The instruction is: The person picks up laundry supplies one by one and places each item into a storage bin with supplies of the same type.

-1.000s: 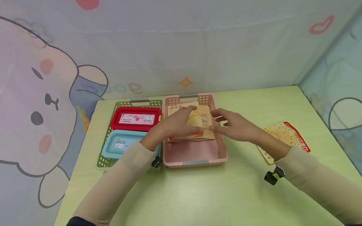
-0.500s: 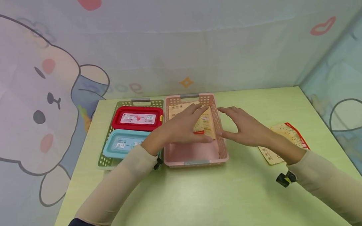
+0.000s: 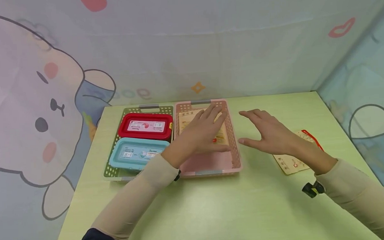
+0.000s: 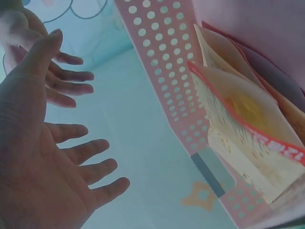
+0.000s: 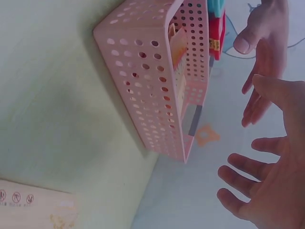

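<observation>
My left hand [image 3: 201, 135] hovers over the pink basket [image 3: 209, 173], fingers spread and nothing held. Beyond the basket's right side my right hand [image 3: 270, 133] hangs in the air, thumb and fingers apart, holding nothing. Inside the pink basket several beige pouches [image 4: 248, 119] with red edges lean together toward the far end; the left hand hides part of them in the head view. One more beige pouch [image 3: 290, 163] with a red edge lies flat on the table, partly covered by the right forearm.
A green basket [image 3: 109, 174] stands against the pink one's left side. It holds a red lidded box [image 3: 145, 126] at the back and a light blue lidded box [image 3: 139, 152] in front. A printed curtain [image 3: 256, 61] hangs behind the table [image 3: 220, 214].
Both hands have come away from the pouches in the pink basket. The right hand has moved right, past the rim; the left has lifted and shifted slightly right, its fingers opening out.
</observation>
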Tool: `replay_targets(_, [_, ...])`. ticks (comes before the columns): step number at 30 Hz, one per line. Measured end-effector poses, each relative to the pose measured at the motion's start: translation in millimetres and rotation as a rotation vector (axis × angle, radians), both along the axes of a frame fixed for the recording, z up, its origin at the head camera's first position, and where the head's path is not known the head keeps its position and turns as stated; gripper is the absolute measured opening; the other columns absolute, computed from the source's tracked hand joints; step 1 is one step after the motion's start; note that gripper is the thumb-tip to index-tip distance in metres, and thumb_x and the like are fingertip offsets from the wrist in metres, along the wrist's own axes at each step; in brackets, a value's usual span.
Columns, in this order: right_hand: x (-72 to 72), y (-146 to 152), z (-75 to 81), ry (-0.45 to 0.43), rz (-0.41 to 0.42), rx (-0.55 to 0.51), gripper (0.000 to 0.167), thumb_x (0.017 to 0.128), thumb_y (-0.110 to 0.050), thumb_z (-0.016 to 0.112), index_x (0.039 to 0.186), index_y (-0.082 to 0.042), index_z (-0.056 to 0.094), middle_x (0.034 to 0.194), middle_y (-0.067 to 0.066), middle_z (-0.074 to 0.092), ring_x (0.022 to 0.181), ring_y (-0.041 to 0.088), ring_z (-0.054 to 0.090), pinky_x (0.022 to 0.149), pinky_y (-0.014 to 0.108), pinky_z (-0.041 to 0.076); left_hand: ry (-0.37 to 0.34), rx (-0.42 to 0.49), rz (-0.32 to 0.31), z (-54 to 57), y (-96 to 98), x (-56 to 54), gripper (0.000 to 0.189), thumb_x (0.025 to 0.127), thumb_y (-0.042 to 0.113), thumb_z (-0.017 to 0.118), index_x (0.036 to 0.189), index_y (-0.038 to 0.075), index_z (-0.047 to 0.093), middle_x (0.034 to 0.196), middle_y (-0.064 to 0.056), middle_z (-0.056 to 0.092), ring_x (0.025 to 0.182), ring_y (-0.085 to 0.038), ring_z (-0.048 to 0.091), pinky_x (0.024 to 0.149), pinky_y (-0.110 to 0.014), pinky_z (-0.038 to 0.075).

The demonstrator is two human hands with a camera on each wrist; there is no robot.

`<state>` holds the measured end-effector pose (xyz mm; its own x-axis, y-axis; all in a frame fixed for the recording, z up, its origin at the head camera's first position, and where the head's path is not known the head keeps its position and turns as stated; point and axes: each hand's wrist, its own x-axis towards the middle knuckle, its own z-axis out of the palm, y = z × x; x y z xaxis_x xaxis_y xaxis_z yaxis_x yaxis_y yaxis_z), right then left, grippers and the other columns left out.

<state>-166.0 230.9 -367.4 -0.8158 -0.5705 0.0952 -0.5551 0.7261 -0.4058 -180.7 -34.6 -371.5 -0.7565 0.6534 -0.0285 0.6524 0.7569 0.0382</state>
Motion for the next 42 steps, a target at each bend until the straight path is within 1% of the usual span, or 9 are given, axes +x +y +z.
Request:
replay_targets(5, [-1.1,5.9,4.6,-0.004,-0.013,0.021,0.083,0.099,-0.049,0.073,0.163,-0.010,0.038,0.153,0.018,0.048,0.140,0.040,0.046,0.109,0.064,0.042,0.008,-0.028,-0.001,-1.4,13.7,-1.2,0.112,0.093,0.080,0.058,0.170,0.008,0.018,0.175,-0.011,0.018,0.163,-0.034,0.007,0.129,-0.051,0.019])
replay_targets(12, [-8.6,16.9,10.6,-0.014,-0.036,0.089,0.081,0.099,-0.049,0.072,0.162,-0.010,0.039,0.152,0.019,0.049,0.138,0.040,0.047,0.102,0.066,0.047,0.076,-0.089,0.017,-7.6,34.9,-0.4,0.108,0.094,0.079,0.056,0.168,0.006,0.025,0.172,-0.009,0.028,0.162,-0.033,0.014,0.127,-0.051,0.023])
replay_targets(15, [-13.6,23.6,11.1,0.014,-0.040,0.124,0.079,0.099,-0.048,0.072,0.159,-0.008,0.042,0.149,0.019,0.051,0.136,0.041,0.049,0.099,0.065,0.049,0.098,-0.104,0.021,-6.3,41.9,1.7,0.105,0.095,0.078,0.055,0.167,0.006,0.028,0.170,-0.009,0.032,0.161,-0.032,0.019,0.126,-0.050,0.026])
replay_targets(19, [-18.2,34.3,10.6,0.060,-0.041,0.163,0.076,0.098,-0.045,0.074,0.156,-0.005,0.046,0.148,0.021,0.052,0.135,0.042,0.050,0.097,0.065,0.050,0.086,-0.102,0.020,-3.7,53.1,3.2,0.102,0.096,0.078,0.054,0.166,0.007,0.030,0.168,-0.009,0.035,0.158,-0.028,0.026,0.125,-0.047,0.030])
replay_targets(24, [-21.1,49.2,7.4,0.061,-0.033,0.195,0.074,0.098,-0.042,0.074,0.154,-0.002,0.047,0.146,0.022,0.052,0.131,0.043,0.051,0.091,0.064,0.052,0.104,-0.136,-0.020,-6.9,69.8,4.1,0.100,0.097,0.080,0.049,0.166,0.008,0.033,0.167,-0.007,0.038,0.156,-0.025,0.030,0.124,-0.044,0.031])
replay_targets(29, [-25.4,63.5,-1.3,0.035,-0.023,0.206,0.063,0.099,-0.034,0.074,0.147,0.000,0.051,0.136,0.021,0.057,0.120,0.040,0.058,0.083,0.060,0.056,0.160,-0.175,-0.068,-15.9,89.1,13.3,0.089,0.099,0.078,0.047,0.158,0.011,0.046,0.160,-0.003,0.046,0.151,-0.023,0.039,0.120,-0.041,0.037])
replay_targets(32, [-32.0,70.4,-7.2,0.023,-0.019,0.201,0.055,0.099,-0.029,0.075,0.141,0.001,0.055,0.129,0.019,0.061,0.116,0.038,0.061,0.085,0.058,0.055,0.198,-0.195,-0.089,-19.0,101.9,20.7,0.079,0.101,0.074,0.048,0.152,0.014,0.053,0.153,0.000,0.052,0.145,-0.020,0.044,0.117,-0.038,0.040])
replay_targets(37, [-44.4,79.6,-15.1,0.017,-0.004,0.192,0.049,0.098,-0.027,0.076,0.133,0.003,0.059,0.121,0.018,0.064,0.107,0.036,0.064,0.086,0.057,0.054,0.206,-0.203,-0.121,-18.5,120.2,28.5,0.065,0.103,0.068,0.052,0.146,0.019,0.058,0.147,0.003,0.054,0.142,-0.018,0.046,0.116,-0.036,0.040])
replay_targets(42, [-50.3,85.5,-22.5,0.002,0.003,0.164,0.044,0.099,-0.025,0.077,0.128,0.004,0.061,0.116,0.017,0.065,0.102,0.034,0.066,0.086,0.055,0.055,0.208,-0.226,-0.163,-22.1,134.3,30.5,0.060,0.103,0.065,0.054,0.147,0.024,0.060,0.154,0.004,0.051,0.140,-0.016,0.048,0.113,-0.034,0.043])
